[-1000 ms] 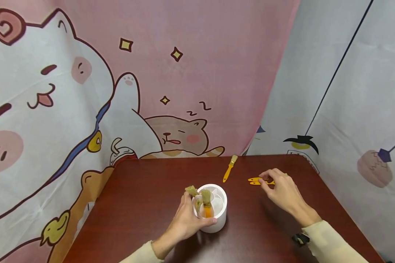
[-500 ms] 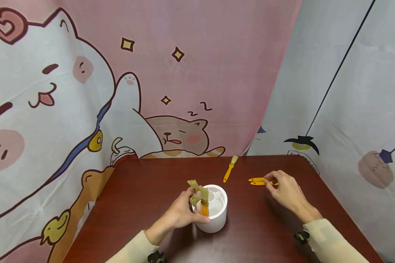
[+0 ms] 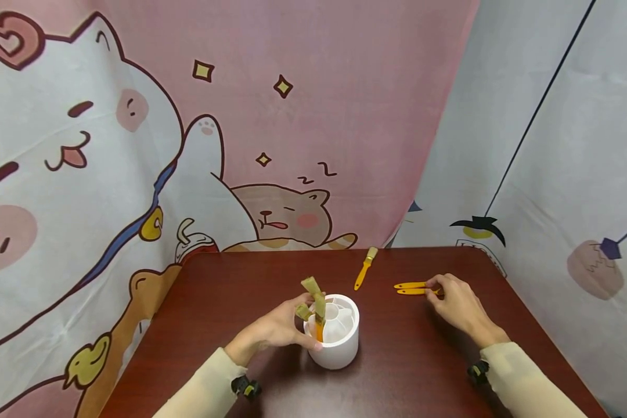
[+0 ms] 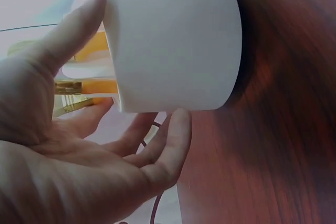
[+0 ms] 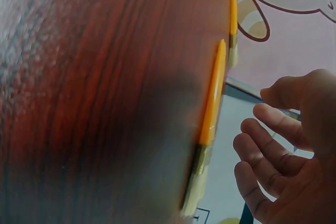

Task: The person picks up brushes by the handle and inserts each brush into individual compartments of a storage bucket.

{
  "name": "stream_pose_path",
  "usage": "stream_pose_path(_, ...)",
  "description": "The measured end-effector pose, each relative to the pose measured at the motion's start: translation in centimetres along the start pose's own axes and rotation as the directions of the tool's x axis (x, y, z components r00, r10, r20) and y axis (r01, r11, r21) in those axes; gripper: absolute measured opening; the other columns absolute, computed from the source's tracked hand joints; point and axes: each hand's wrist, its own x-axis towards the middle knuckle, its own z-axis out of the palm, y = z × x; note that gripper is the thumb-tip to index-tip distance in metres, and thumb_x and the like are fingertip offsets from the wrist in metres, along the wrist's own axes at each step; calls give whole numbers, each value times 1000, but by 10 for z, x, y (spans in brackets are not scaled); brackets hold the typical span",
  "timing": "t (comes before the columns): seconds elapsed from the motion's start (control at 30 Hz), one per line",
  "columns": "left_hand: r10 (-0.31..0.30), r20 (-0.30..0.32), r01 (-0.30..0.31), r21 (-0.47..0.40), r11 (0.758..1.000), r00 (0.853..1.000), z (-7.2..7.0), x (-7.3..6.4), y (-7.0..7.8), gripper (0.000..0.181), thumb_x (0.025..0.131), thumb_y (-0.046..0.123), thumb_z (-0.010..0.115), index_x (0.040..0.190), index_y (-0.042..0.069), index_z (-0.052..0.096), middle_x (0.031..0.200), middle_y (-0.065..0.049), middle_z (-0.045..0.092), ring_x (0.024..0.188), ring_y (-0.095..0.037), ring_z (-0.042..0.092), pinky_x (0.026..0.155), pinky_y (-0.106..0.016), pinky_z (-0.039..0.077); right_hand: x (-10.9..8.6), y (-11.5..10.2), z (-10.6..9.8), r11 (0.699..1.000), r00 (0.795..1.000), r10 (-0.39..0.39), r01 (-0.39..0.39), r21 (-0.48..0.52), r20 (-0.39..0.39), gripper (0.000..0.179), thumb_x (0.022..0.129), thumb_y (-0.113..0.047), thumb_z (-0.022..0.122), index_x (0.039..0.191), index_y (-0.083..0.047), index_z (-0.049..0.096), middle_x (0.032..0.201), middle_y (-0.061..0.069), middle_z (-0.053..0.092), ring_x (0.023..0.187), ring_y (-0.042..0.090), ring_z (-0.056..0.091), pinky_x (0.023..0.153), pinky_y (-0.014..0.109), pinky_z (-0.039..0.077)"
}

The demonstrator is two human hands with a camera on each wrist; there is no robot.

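Note:
A white round holder with inner compartments stands upright on the table. My left hand holds its left side, thumb on the rim, other fingers around the far side; the left wrist view shows the thumb at the holder's edge. Several paintbrushes stand in it, bristles up, leaning to the left. My right hand hovers with loosely bent fingers over two yellow-handled paintbrushes lying side by side. In the right wrist view a gap separates the fingers from the nearer brush.
Another yellow paintbrush lies farther back, bristles pointing away. The dark red-brown table ends at a cartoon-printed cloth at the back and sides.
My left hand has shifted left around the holder, and the brushes in it have turned and lean differently. The right hand has moved slightly right and lower over the two brushes, which lie still.

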Motion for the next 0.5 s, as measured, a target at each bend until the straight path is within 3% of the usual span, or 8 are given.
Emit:
stream_pose_path(0.3, 14, -12, -13, 33, 999, 1000, 0, -4, -1, 104, 71, 27, 102, 158, 22, 47, 146, -3, 63, 142, -28, 52, 122, -60, 37, 6, 12, 13, 999, 1000, -1, 2, -45, 14, 21, 94, -20, 80, 110, -7, 76, 107, 15, 71, 90, 28, 64, 76, 47, 58)
stream_pose_path(0.4, 24, -65, -19, 70, 997, 998, 5, -10, 2, 109, 72, 31, 102, 161, 16, 42, 150, -10, 60, 143, -30, 52, 120, -61, 39, 7, 14, 15, 999, 1000, 6, -5, -48, 20, 21, 94, -19, 80, 110, -6, 75, 107, 16, 70, 90, 29, 64, 76, 49, 59)
stream_pose_path(0.5, 12, -152, 4, 106, 994, 988, 16, -19, 7, 111, 71, 38, 101, 159, 9, 41, 145, -15, 59, 133, -29, 58, 113, -57, 45, 9, 15, 16, 999, 1000, 13, -11, -53, 29, 20, 94, -17, 80, 110, -6, 75, 106, 16, 69, 92, 30, 63, 77, 52, 59)
